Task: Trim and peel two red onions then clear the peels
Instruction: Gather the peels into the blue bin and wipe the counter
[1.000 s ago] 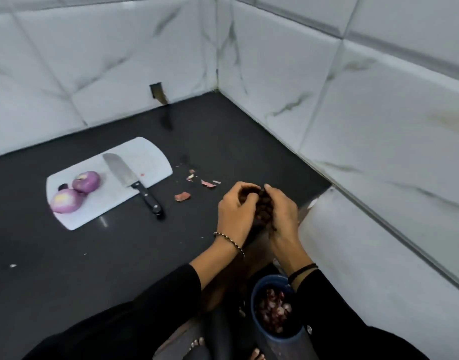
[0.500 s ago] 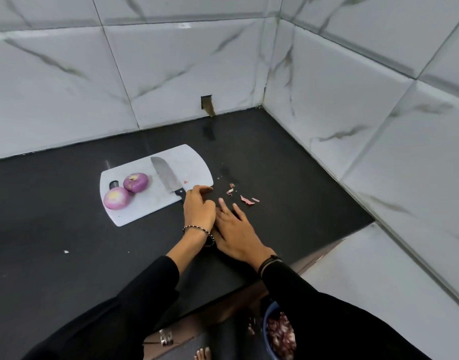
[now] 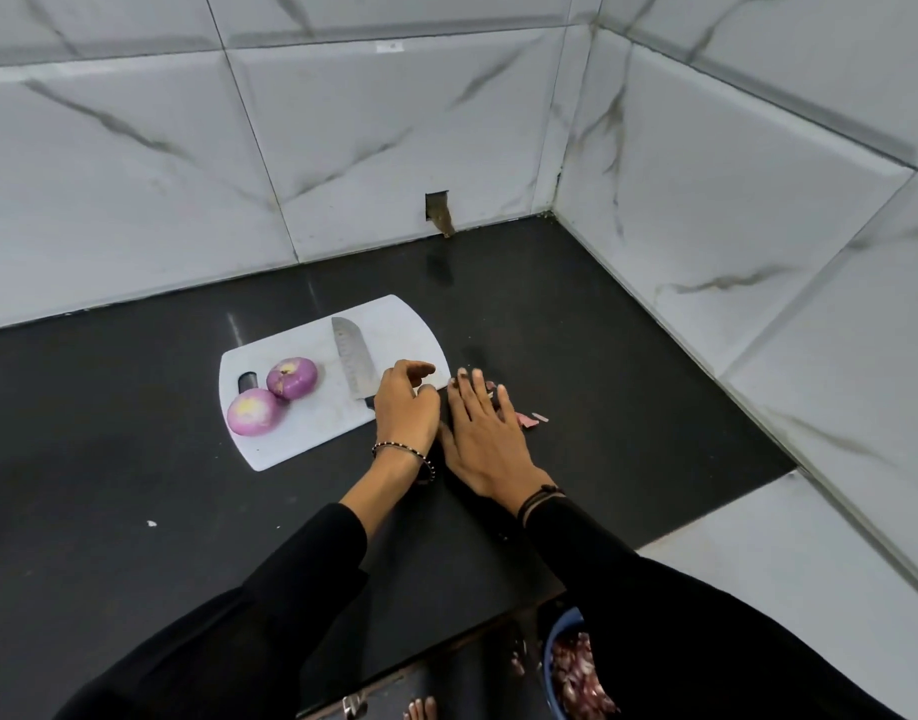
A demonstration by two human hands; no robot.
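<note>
Two peeled purple onions sit side by side on the left part of a white cutting board. A knife lies on the board with its blade pointing away; its handle is hidden under my left hand, which is cupped at the board's right edge. My right hand lies flat on the black counter just right of it, fingers spread. A few pink peel scraps lie by my right fingertips. Whether my left hand holds a scrap cannot be seen.
A blue bin with onion peels stands on the floor below the counter's front edge, at lower right. White marble tile walls close the counter at the back and right. A small white speck lies on the counter at left.
Both hands have moved from over the bin, where they held peels, back onto the counter beside the board. The right hand has slid forward over the loose scraps.
</note>
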